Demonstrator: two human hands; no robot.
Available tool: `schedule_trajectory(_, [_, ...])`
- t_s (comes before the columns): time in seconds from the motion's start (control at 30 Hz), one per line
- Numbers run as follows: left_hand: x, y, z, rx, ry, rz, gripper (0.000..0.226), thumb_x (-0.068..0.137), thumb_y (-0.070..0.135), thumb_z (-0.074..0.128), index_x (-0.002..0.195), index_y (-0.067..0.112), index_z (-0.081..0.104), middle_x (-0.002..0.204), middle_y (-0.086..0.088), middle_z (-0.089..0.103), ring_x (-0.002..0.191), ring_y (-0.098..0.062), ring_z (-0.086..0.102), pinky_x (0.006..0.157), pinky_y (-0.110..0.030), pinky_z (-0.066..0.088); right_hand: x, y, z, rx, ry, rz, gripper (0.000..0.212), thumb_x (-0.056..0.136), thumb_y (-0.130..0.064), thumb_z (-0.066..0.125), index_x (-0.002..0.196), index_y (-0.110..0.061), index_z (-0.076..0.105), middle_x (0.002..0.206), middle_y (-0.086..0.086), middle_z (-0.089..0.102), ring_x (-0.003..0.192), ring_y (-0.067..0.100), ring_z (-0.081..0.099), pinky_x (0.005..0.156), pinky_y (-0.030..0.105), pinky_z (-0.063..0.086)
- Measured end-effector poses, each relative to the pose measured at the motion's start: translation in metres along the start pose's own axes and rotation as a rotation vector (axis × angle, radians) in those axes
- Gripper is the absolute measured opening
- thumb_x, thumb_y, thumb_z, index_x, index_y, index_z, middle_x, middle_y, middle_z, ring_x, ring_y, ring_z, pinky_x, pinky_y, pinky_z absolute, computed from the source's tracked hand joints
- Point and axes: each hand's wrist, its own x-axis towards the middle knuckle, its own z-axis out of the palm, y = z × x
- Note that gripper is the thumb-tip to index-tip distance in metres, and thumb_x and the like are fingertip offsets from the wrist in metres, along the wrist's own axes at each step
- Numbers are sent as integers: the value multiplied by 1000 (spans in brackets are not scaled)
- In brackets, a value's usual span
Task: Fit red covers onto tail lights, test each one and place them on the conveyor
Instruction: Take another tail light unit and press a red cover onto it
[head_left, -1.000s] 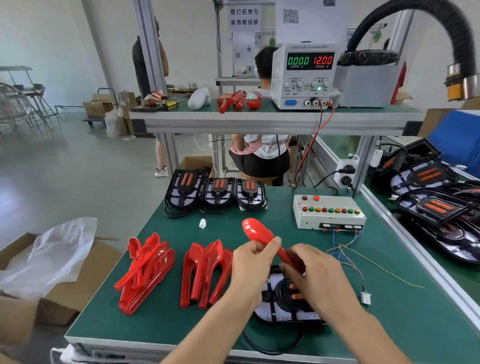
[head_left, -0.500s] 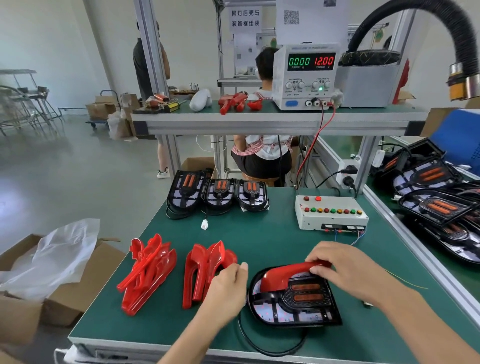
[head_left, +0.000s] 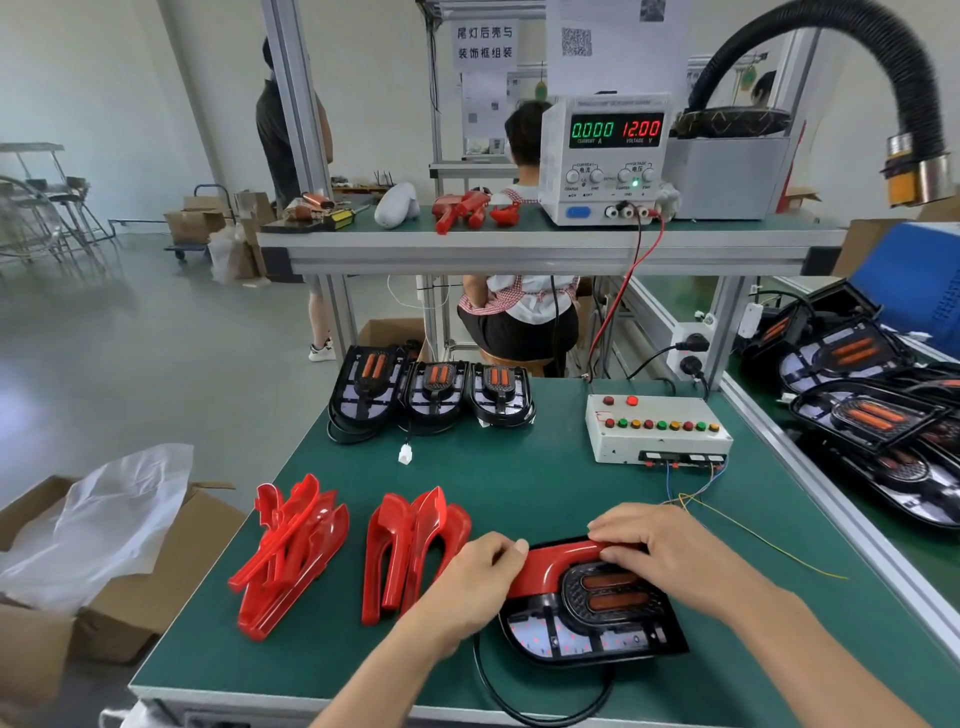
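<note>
Left hand: the left hand (head_left: 480, 577), low centre of the frame, grips the left end of the red cover (head_left: 558, 564), fingers curled over its edge.
Right hand: the right hand (head_left: 670, 553), low right of centre, presses down on the cover's top arm, fingers laid flat across it.
Cover: lies on the upper edge of the tail light (head_left: 592, 618), curving round its oval centre.
Tail light: flat on the green table (head_left: 519, 483), low centre; a black cable (head_left: 540, 712) loops out below it.
Spare covers: two red heaps at centre left, one (head_left: 413, 551) just beside the left hand, the other (head_left: 291, 556) further left.
Box: a white button box (head_left: 657, 428) at centre right, thin wires trailing from its front.
Lights in waiting: three uncovered tail lights (head_left: 434, 395) in a row at the table's far edge, mid-frame.
Conveyor: at the right edge (head_left: 779, 431), carrying more lights.
Power supply: on the upper shelf (head_left: 605, 161), top centre, reading 0.000 and 12.00.
</note>
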Motion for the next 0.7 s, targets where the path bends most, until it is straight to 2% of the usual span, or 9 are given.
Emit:
schedule_trajectory(0.1, [1, 1, 4, 100, -27, 26, 38, 103, 56, 44, 107, 25, 66, 102, 9, 68, 97, -8, 63, 85, -27, 47, -4, 6, 1, 26, 13, 11, 24, 95, -27, 69, 119, -27, 75, 120, -27, 63, 114, -17, 54, 102, 5, 34])
schedule_trajectory(0.27, [3, 6, 7, 107, -92, 8, 42, 101, 58, 46, 112, 24, 67, 107, 7, 71, 103, -11, 65, 96, -32, 50, -7, 13, 4, 45, 38, 53, 27, 96, -29, 69, 122, -32, 73, 127, -29, 58, 113, -27, 45, 103, 0, 26])
schedule_trajectory(0.37, [5, 6, 5, 124, -119, -5, 46, 98, 63, 47, 103, 22, 68, 103, 3, 72, 101, -16, 67, 92, -34, 51, -9, 15, 6, 71, 66, 80, 27, 95, -30, 70, 121, -33, 73, 125, -31, 60, 115, -25, 48, 104, 1, 30])
schedule_trajectory(0.47, [7, 7, 3, 178, -158, -34, 48, 97, 66, 44, 100, 23, 63, 100, 7, 68, 91, -10, 62, 80, -28, 47, -10, 13, 10, 102, 116, 104, 26, 93, -28, 72, 118, -32, 75, 121, -30, 63, 114, -22, 52, 102, 2, 32])
schedule_trajectory(0.5, [8, 7, 3, 171, -174, -39, 46, 98, 66, 43, 98, 24, 61, 100, 8, 66, 90, -7, 60, 81, -27, 46, -11, 11, 11, 104, 137, 103, 26, 92, -27, 73, 118, -31, 75, 119, -31, 63, 113, -23, 52, 101, 1, 32])
schedule_trajectory(0.6, [11, 7, 3, -37, -200, -43, 40, 102, 58, 48, 103, 20, 59, 107, 4, 63, 102, -11, 64, 100, -33, 51, -12, 6, 13, 139, 225, 102, 26, 91, -23, 75, 116, -29, 76, 117, -37, 60, 115, -21, 52, 101, 1, 33])
schedule_trajectory(0.7, [15, 9, -2, -47, -131, 16, 37, 102, 55, 51, 108, 19, 60, 108, 3, 62, 100, -11, 56, 104, -36, 47, -12, -1, 14, 171, 335, 97, 29, 89, -18, 76, 116, -29, 76, 119, -34, 61, 121, -17, 51, 105, 3, 33])
